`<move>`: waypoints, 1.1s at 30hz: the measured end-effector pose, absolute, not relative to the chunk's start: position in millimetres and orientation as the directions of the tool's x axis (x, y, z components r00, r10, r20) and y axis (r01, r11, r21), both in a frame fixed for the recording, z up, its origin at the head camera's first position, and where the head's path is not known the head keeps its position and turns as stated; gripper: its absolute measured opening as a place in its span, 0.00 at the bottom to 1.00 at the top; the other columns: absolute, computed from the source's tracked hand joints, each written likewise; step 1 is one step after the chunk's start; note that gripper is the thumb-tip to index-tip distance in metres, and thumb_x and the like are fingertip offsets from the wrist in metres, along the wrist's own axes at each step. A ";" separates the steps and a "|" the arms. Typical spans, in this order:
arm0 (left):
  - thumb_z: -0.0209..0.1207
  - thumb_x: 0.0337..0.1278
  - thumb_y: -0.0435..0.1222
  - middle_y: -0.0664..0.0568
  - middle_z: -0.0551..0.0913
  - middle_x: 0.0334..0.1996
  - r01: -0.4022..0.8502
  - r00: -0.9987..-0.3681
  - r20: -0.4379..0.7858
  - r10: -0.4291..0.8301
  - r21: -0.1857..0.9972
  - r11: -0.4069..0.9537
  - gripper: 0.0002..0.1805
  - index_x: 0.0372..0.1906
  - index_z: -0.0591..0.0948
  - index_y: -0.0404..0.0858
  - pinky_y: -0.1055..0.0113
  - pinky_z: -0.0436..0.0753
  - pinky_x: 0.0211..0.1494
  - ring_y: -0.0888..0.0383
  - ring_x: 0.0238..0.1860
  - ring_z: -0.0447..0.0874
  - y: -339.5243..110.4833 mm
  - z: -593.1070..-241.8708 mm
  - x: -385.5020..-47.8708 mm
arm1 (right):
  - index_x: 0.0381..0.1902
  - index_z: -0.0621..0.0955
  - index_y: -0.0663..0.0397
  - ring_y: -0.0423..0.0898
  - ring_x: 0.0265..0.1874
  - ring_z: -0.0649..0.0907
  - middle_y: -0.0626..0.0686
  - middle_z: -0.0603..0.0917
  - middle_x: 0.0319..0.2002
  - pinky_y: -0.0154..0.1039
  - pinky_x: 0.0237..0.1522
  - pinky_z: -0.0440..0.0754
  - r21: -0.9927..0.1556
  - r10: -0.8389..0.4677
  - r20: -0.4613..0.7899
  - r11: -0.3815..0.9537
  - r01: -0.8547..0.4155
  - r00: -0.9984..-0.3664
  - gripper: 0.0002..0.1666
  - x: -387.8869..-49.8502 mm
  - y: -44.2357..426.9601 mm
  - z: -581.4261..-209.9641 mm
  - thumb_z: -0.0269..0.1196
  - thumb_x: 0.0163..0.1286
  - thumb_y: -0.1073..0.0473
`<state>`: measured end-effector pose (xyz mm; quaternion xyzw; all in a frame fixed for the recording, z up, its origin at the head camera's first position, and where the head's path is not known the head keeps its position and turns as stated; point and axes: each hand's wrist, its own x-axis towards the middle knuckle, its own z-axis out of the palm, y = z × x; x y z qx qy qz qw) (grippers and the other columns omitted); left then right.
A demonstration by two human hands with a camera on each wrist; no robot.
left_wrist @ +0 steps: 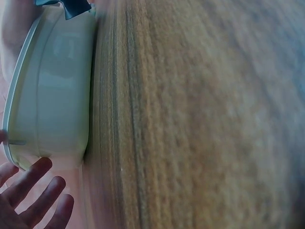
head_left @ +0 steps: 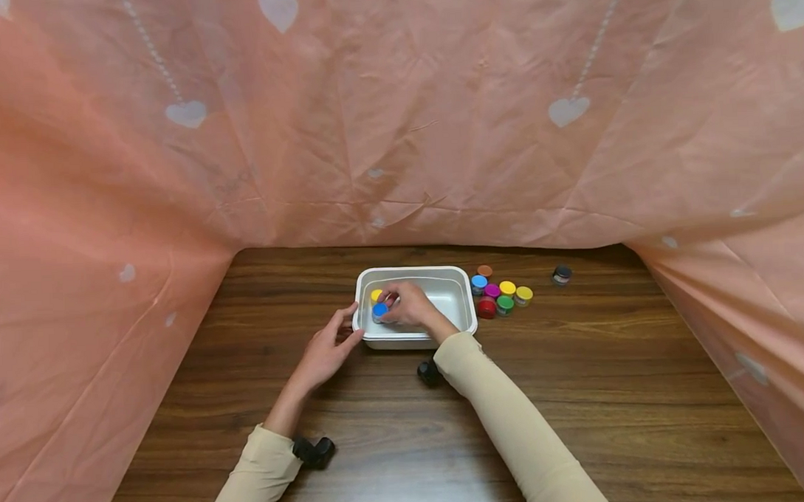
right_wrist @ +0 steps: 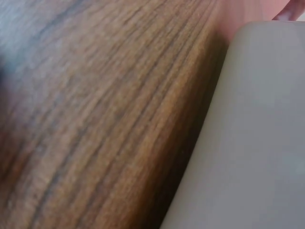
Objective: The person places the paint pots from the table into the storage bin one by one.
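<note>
A white tray (head_left: 415,343) holds a yellow-lidded jar (head_left: 376,295) and a blue-lidded jar (head_left: 380,311) at its left end. Reaching in over the near rim, my right hand (head_left: 409,305) pinches the blue-lidded jar between thumb and fingers. My left hand (head_left: 324,351) touches the tray's left end, fingers spread. The left wrist view has that hand (left_wrist: 31,200) at the tray's corner, a fingertip against the wall (left_wrist: 62,95). The right wrist view is mostly table and tray wall (right_wrist: 257,133); what the right hand holds is out of view there.
Right of the tray several small jars stand close together, among them a red-lidded (head_left: 487,307), a green-lidded (head_left: 504,304) and a purple-lidded one (head_left: 492,291). A black-lidded jar (head_left: 562,275) stands apart, farther right. Pink cloth (head_left: 411,132) hangs around the wooden table (head_left: 612,362).
</note>
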<state>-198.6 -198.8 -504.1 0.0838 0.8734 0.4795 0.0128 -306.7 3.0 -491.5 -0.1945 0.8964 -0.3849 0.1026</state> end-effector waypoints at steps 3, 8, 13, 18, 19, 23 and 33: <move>0.58 0.77 0.45 0.44 0.85 0.59 0.122 -0.986 0.045 0.158 0.846 0.519 0.31 0.78 0.66 0.47 0.46 0.78 0.68 0.46 0.63 0.82 -198.6 -504.3 -198.8 | 0.43 0.88 0.57 0.46 0.38 0.83 0.55 0.88 0.37 0.34 0.40 0.78 -0.737 -0.429 -0.038 0.622 -0.265 -0.903 0.17 -306.4 2.9 -492.6 0.80 0.55 0.64; 0.57 0.77 0.45 0.44 0.85 0.59 0.116 -0.987 0.036 0.159 0.841 0.528 0.31 0.79 0.66 0.47 0.45 0.77 0.68 0.46 0.63 0.82 -198.2 -504.0 -199.3 | 0.43 0.88 0.58 0.46 0.36 0.83 0.54 0.87 0.35 0.33 0.38 0.77 -0.752 -0.410 -0.040 0.613 -0.242 -0.911 0.17 -305.3 3.0 -492.2 0.80 0.56 0.64; 0.58 0.77 0.44 0.43 0.85 0.59 0.121 -0.987 0.045 0.154 0.840 0.530 0.31 0.78 0.66 0.46 0.44 0.77 0.68 0.45 0.63 0.82 -197.3 -503.6 -198.5 | 0.43 0.87 0.58 0.46 0.36 0.83 0.55 0.88 0.35 0.33 0.38 0.77 -0.759 -0.393 -0.052 0.613 -0.219 -0.918 0.16 -303.6 3.2 -490.8 0.79 0.58 0.64; 0.58 0.76 0.44 0.42 0.85 0.59 0.129 -0.986 0.055 0.155 0.839 0.529 0.32 0.79 0.66 0.45 0.42 0.76 0.69 0.44 0.64 0.81 -198.0 -504.3 -198.0 | 0.43 0.87 0.60 0.46 0.37 0.83 0.56 0.89 0.36 0.33 0.39 0.77 -0.758 -0.405 -0.034 0.606 -0.240 -0.914 0.15 -303.6 2.7 -490.7 0.78 0.58 0.64; 0.58 0.76 0.44 0.42 0.85 0.59 0.131 -0.986 0.056 0.155 0.838 0.529 0.32 0.79 0.66 0.45 0.42 0.76 0.69 0.43 0.64 0.81 -198.2 -504.7 -197.8 | 0.43 0.87 0.60 0.45 0.37 0.83 0.56 0.89 0.37 0.32 0.39 0.77 -0.759 -0.408 -0.028 0.602 -0.246 -0.912 0.15 -303.4 2.9 -490.8 0.78 0.58 0.65; 0.58 0.76 0.44 0.42 0.85 0.59 0.134 -0.986 0.057 0.158 0.838 0.529 0.32 0.79 0.66 0.45 0.42 0.76 0.68 0.43 0.64 0.81 -198.9 -505.1 -197.6 | 0.44 0.87 0.62 0.45 0.35 0.84 0.57 0.88 0.38 0.31 0.37 0.80 -0.781 -0.415 -0.023 0.575 -0.242 -0.910 0.15 -302.1 4.5 -489.6 0.76 0.59 0.67; 0.58 0.77 0.46 0.41 0.84 0.61 0.119 -0.988 0.043 0.149 0.831 0.544 0.32 0.79 0.66 0.45 0.42 0.77 0.68 0.42 0.64 0.81 -198.5 -504.0 -197.8 | 0.50 0.87 0.60 0.48 0.39 0.86 0.55 0.87 0.40 0.38 0.45 0.84 -0.781 -0.423 0.010 0.562 -0.271 -0.906 0.14 -294.4 16.5 -472.5 0.72 0.66 0.64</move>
